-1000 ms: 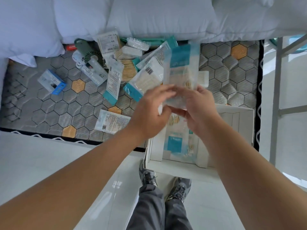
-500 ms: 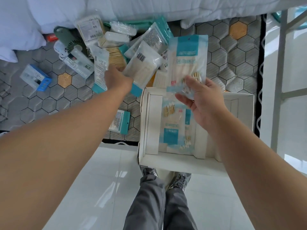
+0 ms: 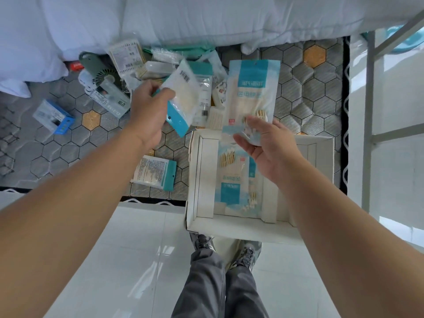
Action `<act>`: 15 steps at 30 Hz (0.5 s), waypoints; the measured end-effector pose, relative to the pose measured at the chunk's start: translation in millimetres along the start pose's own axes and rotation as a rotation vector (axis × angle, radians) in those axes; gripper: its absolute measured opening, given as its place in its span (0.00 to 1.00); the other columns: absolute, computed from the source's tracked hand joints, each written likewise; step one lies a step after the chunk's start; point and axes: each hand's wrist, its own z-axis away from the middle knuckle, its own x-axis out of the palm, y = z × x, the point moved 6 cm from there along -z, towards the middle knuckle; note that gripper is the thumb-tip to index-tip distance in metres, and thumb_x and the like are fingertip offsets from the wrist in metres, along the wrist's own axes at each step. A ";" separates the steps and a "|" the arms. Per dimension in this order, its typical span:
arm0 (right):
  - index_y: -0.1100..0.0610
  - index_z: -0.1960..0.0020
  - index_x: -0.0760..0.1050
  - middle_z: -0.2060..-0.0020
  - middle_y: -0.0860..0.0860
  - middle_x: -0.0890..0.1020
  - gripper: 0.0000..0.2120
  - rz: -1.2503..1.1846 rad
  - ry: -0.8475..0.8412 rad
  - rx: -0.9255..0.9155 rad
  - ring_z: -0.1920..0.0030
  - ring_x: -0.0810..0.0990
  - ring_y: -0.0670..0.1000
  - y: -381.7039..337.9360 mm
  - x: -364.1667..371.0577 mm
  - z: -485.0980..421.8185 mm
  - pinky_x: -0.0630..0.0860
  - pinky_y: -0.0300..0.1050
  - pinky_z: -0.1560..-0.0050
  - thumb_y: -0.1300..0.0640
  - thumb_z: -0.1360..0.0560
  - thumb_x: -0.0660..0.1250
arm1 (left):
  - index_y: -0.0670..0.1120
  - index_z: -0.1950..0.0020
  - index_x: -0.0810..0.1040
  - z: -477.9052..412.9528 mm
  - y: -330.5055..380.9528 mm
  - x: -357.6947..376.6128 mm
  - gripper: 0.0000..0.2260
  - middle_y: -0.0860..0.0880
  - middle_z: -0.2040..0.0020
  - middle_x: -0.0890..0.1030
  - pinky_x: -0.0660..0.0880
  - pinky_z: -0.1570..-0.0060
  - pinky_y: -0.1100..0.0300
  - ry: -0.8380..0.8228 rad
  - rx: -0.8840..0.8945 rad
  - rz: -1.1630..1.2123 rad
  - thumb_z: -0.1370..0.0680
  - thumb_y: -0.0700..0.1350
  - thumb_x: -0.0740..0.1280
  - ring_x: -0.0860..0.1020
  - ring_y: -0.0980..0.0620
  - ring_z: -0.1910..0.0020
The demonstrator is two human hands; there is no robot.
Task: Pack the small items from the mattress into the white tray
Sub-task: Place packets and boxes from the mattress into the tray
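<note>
Gripping a small teal-edged packet [image 3: 181,99] between thumb and curled fingers, the left hand [image 3: 146,115] holds it in the air above the mattress [image 3: 305,97], just left of the white tray [image 3: 241,228]. The packet is tilted: its long axis runs from upper right to lower left, teal header end lowest and nearest the tray's far left corner.

The right hand [image 3: 263,148] is palm-up, fingers loosely spread. The thumb and fingertips pinch the bottom edge of a tall swab pouch [image 3: 252,88]. The pouch stands nearly upright above the tray's far edge, long axis running away from the person, blue header at the far end.

Half a second ago the left hand was reaching into the pile with the small packet still lying among the other items; the packet is now lifted clear. The right hand and its pouch have kept roughly the same place.

A second swab pouch [image 3: 231,180] lies flat inside the tray, lengthwise, header toward the person. Another teal-edged packet [image 3: 156,172] lies on the mattress left of the tray. A blue box [image 3: 54,117] and a green fan [image 3: 101,70] lie farther left.
</note>
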 end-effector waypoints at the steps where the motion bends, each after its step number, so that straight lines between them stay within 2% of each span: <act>1: 0.62 0.43 0.77 0.48 0.59 0.85 0.10 -0.033 -0.008 -0.012 0.50 0.87 0.60 0.9 0.0 1.5 0.86 0.50 0.54 0.65 0.23 0.71 | 0.49 0.61 0.72 6.6 9.5 0.8 0.07 0.41 0.53 0.78 0.74 0.58 0.50 0.004 0.046 0.001 0.27 0.40 0.68 0.79 0.46 0.55; 4: 0.60 0.45 0.75 0.45 0.58 0.84 0.08 0.002 -0.023 -0.111 0.47 0.86 0.58 3.6 1.8 7.6 0.85 0.53 0.47 0.66 0.23 0.70 | 0.49 0.63 0.68 27.8 30.1 7.1 0.10 0.45 0.60 0.74 0.70 0.64 0.57 -0.016 0.132 0.032 0.27 0.39 0.67 0.74 0.50 0.62; 6: 0.59 0.49 0.74 0.46 0.56 0.83 0.07 0.178 -0.033 -0.241 0.47 0.85 0.55 2.7 6.0 15.5 0.85 0.52 0.47 0.66 0.23 0.70 | 0.49 0.63 0.69 41.5 36.2 10.5 0.10 0.49 0.65 0.73 0.69 0.70 0.61 -0.002 0.109 0.065 0.26 0.38 0.67 0.73 0.53 0.68; 8: 0.58 0.51 0.72 0.46 0.50 0.82 0.07 0.457 -0.033 -0.443 0.48 0.83 0.49 -1.9 11.9 24.8 0.84 0.49 0.50 0.66 0.23 0.69 | 0.48 0.61 0.71 53.3 37.1 16.5 0.08 0.51 0.67 0.76 0.71 0.73 0.64 -0.014 0.022 0.112 0.25 0.37 0.65 0.75 0.53 0.70; 10: 0.59 0.46 0.73 0.39 0.46 0.81 0.10 0.779 -0.064 -0.734 0.45 0.81 0.44 -4.5 21.7 43.0 0.83 0.48 0.52 0.66 0.26 0.68 | 0.48 0.59 0.75 65.7 34.9 22.4 0.07 0.51 0.68 0.79 0.74 0.70 0.62 -0.055 -0.046 0.156 0.24 0.37 0.63 0.78 0.52 0.69; 12: 0.60 0.36 0.72 0.35 0.49 0.80 0.22 1.024 -0.139 -0.992 0.43 0.80 0.47 3.4 29.7 58.5 0.83 0.53 0.51 0.68 0.28 0.68 | 0.47 0.55 0.78 76.8 31.9 29.0 0.07 0.49 0.64 0.81 0.77 0.63 0.57 -0.101 -0.102 0.188 0.24 0.38 0.62 0.80 0.49 0.63; 13: 0.61 0.33 0.70 0.35 0.51 0.80 0.25 1.104 -0.168 -1.062 0.43 0.80 0.49 8.8 32.7 64.2 0.83 0.53 0.51 0.68 0.29 0.70 | 0.46 0.56 0.78 82.5 30.4 32.1 0.07 0.48 0.64 0.81 0.78 0.62 0.56 -0.121 -0.135 0.213 0.24 0.37 0.61 0.80 0.49 0.63; 15: 0.58 0.30 0.68 0.39 0.51 0.82 0.29 1.160 -0.139 -1.139 0.47 0.82 0.51 13.1 33.3 70.5 0.81 0.48 0.53 0.64 0.28 0.73 | 0.43 0.58 0.78 94.1 29.5 40.2 0.08 0.47 0.66 0.80 0.78 0.65 0.58 -0.185 -0.179 0.260 0.26 0.33 0.61 0.79 0.48 0.65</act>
